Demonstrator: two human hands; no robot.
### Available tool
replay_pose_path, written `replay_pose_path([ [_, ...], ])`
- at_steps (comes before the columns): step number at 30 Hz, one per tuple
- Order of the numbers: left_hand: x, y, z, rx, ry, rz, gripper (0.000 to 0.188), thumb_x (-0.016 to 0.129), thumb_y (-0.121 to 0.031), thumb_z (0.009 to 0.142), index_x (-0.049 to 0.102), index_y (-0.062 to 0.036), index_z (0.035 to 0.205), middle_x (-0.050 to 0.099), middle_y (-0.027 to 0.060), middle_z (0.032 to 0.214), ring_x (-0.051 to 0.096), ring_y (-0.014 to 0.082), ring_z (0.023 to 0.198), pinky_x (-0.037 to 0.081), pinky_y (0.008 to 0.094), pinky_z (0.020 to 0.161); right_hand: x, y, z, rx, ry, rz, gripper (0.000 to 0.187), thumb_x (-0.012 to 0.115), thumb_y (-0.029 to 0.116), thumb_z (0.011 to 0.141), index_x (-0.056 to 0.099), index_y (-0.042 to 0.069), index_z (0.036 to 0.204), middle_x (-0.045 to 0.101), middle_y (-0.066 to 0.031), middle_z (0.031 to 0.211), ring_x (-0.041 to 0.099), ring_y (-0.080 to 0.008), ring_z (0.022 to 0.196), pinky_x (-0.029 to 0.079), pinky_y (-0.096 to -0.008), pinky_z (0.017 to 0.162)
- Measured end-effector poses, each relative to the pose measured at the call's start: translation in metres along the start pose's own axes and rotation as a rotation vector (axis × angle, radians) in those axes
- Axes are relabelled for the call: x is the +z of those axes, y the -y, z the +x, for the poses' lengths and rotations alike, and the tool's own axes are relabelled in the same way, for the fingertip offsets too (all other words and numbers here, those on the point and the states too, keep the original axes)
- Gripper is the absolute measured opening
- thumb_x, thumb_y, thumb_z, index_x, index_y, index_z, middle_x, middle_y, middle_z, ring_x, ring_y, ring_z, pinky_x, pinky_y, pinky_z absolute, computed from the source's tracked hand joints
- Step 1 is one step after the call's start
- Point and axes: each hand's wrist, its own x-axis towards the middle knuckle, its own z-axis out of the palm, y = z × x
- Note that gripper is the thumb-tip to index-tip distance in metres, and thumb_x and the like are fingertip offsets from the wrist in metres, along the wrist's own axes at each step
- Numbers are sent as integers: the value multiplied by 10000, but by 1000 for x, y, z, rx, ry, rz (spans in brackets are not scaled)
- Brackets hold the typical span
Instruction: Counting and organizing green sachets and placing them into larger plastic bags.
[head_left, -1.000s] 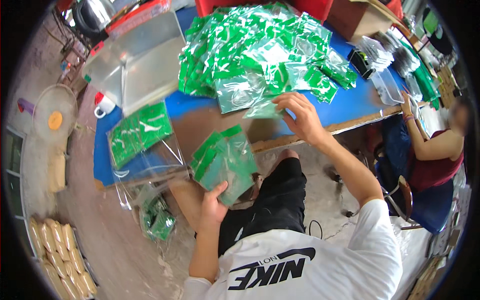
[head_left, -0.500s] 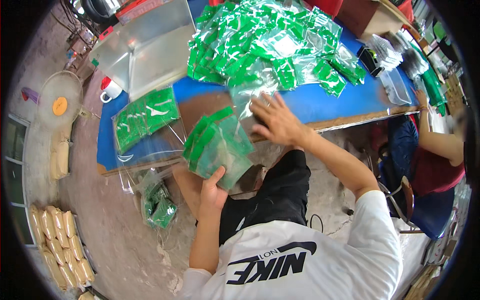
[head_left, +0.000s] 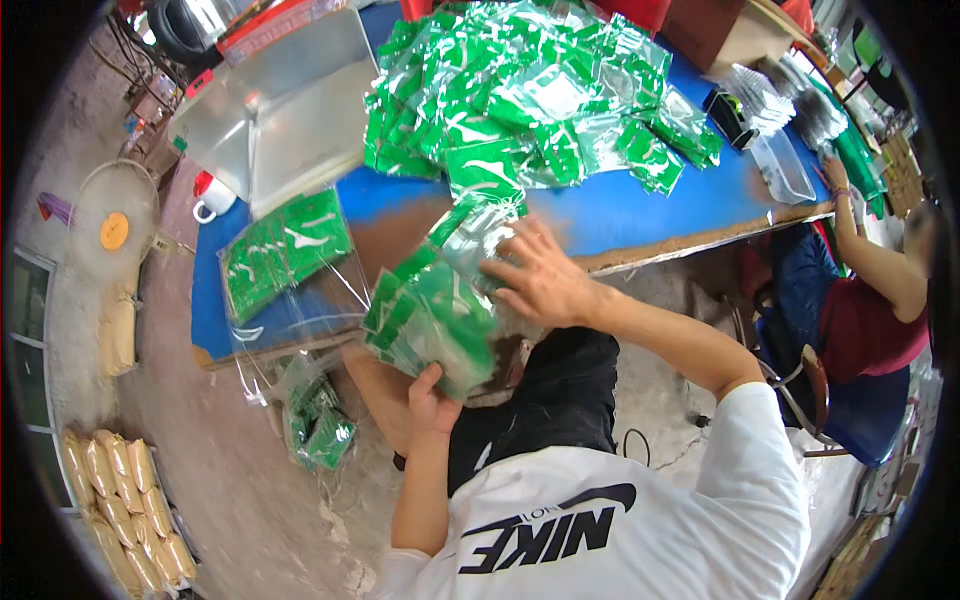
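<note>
My left hand (head_left: 432, 400) is closed around the lower end of a fanned stack of green and clear plastic packets (head_left: 430, 325), held over my lap at the table's front edge. My right hand (head_left: 548, 275) has its fingers bent on the right side of one shiny green packet (head_left: 478, 232), just above the stack; its fingertips are slightly blurred. That packet's lower end meets the top of the stack. Beyond it, a big heap of the same packets (head_left: 520, 95) covers the back of the blue table (head_left: 590, 215).
At the left of the table, more green packets lie in a large clear bag (head_left: 288, 250). A translucent bin (head_left: 300, 130) and a white mug (head_left: 213, 197) stand behind. A clear tray (head_left: 782, 170) sits right. A bag of packets (head_left: 318, 420) is below; another person (head_left: 870, 310) sits right.
My right hand has come back from the heap's near edge toward the stack, bringing a packet with it. The left hand and its stack have dropped slightly.
</note>
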Motion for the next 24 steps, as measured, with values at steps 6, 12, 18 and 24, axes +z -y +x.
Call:
replay_pose_path([
  [6, 11, -1, 12, 87, -193, 46, 554, 662, -7, 882, 475, -35, 1403, 567, 101, 1368, 536, 289, 1275, 385, 479, 1142, 3, -15, 31, 100, 4, 495, 456, 681, 257, 877, 587, -9, 1235, 548, -226, 1297, 477, -412, 1270, 386, -497, 1075],
  [12, 9, -1, 1, 106, -144, 134, 565, 676, 1, 866, 483, -33, 1395, 572, 97, 1358, 541, 287, 1267, 401, 464, 1132, -1, -40, 9, -49, 108, 131, 770, 708, 513, 848, 491, 24, 1402, 431, -197, 1492, 431, -385, 1360, 354, -488, 1119],
  [18, -2, -12, -6, 105, -159, 47, 584, 695, 0, 831, 500, -43, 1380, 583, 90, 1339, 563, 280, 1230, 434, 443, 1098, -18, -26, 2, 71, -212, 218, 966, 823, 501, 713, 404, 55, 1460, 472, -174, 1445, 462, -386, 1322, 385, -486, 1085],
  [24, 7, -27, -23, 347, -34, 236, 703, 722, -11, 797, 433, -86, 1434, 575, 82, 1330, 578, 295, 1203, 491, 470, 1018, -5, -20, -7, 20, 108, 198, 1087, 889, 395, 621, 348, 90, 1512, 386, -167, 1520, 408, -362, 1378, 329, -493, 1147],
])
